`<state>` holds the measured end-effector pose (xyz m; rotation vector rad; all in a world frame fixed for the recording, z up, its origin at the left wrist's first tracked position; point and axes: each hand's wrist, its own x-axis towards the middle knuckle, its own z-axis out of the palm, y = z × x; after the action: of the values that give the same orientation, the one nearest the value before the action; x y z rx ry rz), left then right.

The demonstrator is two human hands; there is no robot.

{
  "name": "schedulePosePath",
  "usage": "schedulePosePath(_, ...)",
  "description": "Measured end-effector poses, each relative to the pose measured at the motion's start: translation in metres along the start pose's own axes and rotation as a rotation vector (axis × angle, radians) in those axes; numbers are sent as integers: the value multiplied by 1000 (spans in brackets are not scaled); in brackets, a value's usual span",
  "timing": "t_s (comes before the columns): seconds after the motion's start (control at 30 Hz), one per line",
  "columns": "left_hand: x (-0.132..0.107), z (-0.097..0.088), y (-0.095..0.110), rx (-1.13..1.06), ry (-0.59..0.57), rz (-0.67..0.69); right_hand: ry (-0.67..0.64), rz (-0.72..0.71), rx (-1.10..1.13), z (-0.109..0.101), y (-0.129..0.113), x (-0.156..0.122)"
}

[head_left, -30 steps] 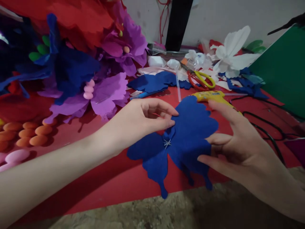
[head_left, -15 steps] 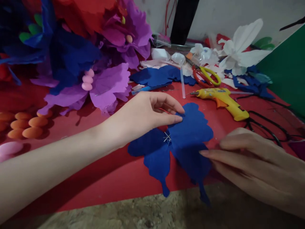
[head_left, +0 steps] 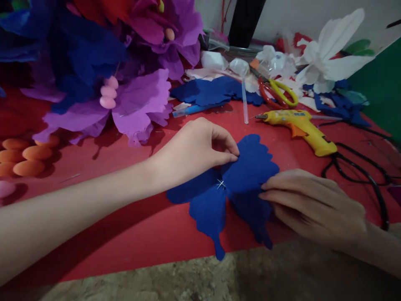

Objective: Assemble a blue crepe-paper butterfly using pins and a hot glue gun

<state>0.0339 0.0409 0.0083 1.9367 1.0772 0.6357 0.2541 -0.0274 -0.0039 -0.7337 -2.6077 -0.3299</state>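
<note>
A blue paper butterfly [head_left: 208,217] with scalloped wings lies near the front edge of the red tabletop [head_left: 150,242]. Thin silvery wires or pins [head_left: 221,184] cross at its centre. My left hand [head_left: 206,144] reaches over the left wing, thumb and forefinger pinching the inner upper edge of the right wing. On the other side, my right hand [head_left: 307,205] has its fingertips closed on the outer edge of that same wing. The left wing is partly hidden under my left wrist.
A yellow glue gun [head_left: 307,127] with a black cord lies to the right. Behind are scissors [head_left: 277,92], a clear glue stick [head_left: 244,102], blue cut-outs [head_left: 203,92] and a white paper butterfly [head_left: 332,54]. Purple paper butterflies [head_left: 140,100] and orange ovals [head_left: 29,167] stand at left.
My right hand has moved left and now grips the right wing's outer edge. My left thumb and forefinger have come closer together on the wing. The view has shifted slightly.
</note>
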Motion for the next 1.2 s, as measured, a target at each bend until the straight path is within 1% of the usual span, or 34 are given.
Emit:
schedulePosePath(0.13, -1, 1, -1, 41, 27, 35, 8, 14, 2, 3, -3, 0)
schedulePosePath(0.3, -2, 3, -3, 98, 28, 47, 23, 49, 75, 7, -5, -5)
schedulePosePath(0.5, -1, 3, -5, 121, 21, 44, -67, 82, 158, 14, -4, -12)
schedulePosePath(0.6, 0, 4, -7, 128, 12, 37, -78, 70, 147, 13, -3, -7)
schedulePosePath(0.77, 0, 5, -7, 136, -8, 28, -46, 20, 78, 8, -3, -1)
schedulePosePath(0.9, -2, 5, -7, 148, -13, 33, -59, 29, 109, 8, -4, -2)
schedulePosePath(0.97, -2, 5, -8, 159, -14, 35, -49, 32, 90, 8, -4, -1)
schedulePosePath(1.2, -1, 4, -8, 253, 20, 96, -34, -4, 36, 7, -3, 2)
